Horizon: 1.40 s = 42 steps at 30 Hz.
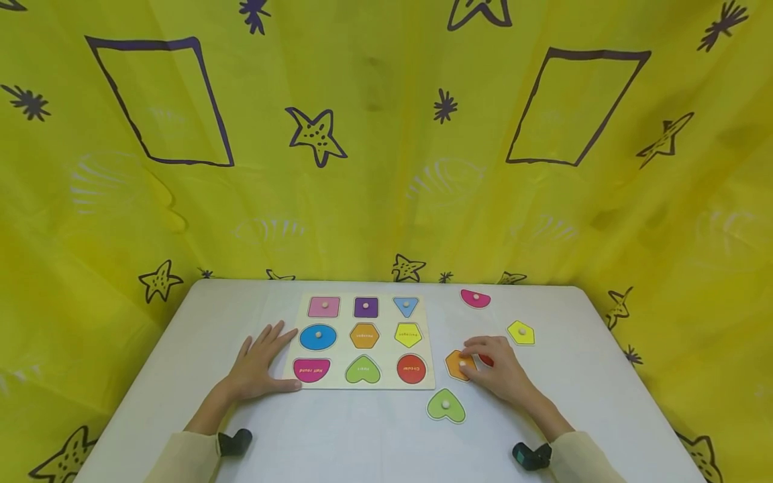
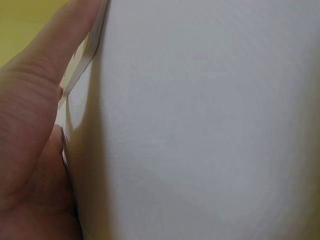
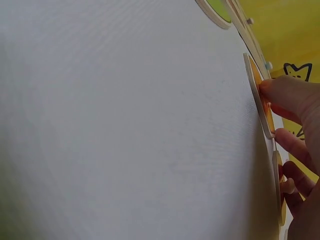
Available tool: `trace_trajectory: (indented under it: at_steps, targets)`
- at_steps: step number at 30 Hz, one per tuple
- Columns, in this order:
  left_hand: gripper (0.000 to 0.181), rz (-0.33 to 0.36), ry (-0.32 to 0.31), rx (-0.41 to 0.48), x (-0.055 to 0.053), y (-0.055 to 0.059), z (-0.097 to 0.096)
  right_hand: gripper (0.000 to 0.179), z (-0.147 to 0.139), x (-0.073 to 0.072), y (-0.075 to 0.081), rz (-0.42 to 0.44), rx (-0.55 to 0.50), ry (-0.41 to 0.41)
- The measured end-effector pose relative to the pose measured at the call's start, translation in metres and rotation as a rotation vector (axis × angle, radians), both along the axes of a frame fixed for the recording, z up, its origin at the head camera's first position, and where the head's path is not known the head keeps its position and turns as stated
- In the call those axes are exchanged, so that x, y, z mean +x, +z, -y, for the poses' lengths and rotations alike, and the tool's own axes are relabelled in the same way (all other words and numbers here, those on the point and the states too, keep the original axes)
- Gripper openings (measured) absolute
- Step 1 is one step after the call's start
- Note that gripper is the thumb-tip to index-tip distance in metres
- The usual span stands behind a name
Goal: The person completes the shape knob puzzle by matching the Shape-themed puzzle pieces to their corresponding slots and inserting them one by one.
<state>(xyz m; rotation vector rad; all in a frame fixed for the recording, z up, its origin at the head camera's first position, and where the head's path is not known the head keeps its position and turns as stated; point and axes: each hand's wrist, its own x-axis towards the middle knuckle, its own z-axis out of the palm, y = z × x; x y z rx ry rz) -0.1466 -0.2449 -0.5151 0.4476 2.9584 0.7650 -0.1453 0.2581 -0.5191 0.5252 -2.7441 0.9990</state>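
My right hand has its thumb and fingertips at the knob of the orange hexagon puzzle piece, pinching it just right of the pale puzzle board. Under that hand lies a red piece, mostly hidden. In the right wrist view the thumb presses on the hexagon. My left hand is spread at the board's left edge, thumb along the lower corner. Square, purple, triangle and blue oval pieces with knobs sit in the board. Its half round, heart, hexagon, pentagon and circle places show printed words.
Loose on the white table are a green heart piece, a yellow pentagon piece and a pink half-round piece. A yellow patterned curtain hangs behind and beside the table.
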Motion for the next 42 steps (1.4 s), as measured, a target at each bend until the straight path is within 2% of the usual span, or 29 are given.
trace_trajectory:
  at_steps: [6, 23, 30, 38, 42]
  targets:
    - [0.108, -0.006, -0.004, -0.009, -0.0006, -0.0022, 0.0007, 0.015, -0.0007, 0.0006, -0.001, 0.04, 0.001, -0.007]
    - [0.108, 0.003, 0.002, -0.004, -0.0006, -0.0012, 0.002, 0.017, -0.0006, 0.0004, -0.0023, 0.005, -0.017, 0.0]
    - [0.108, 0.001, 0.003, -0.008, -0.0008, -0.0033, 0.0016, 0.017, -0.0006, 0.0011, -0.0015, 0.02, -0.014, -0.013]
    - [0.107, -0.047, -0.014, 0.037, 0.0002, -0.0065, 0.002, 0.015, 0.0014, 0.003, -0.0024, 0.042, -0.041, -0.053]
    - [0.108, -0.057, -0.018, 0.031, 0.0004, -0.009, 0.0032, 0.015, 0.0037, 0.0013, -0.0025, 0.031, -0.024, -0.055]
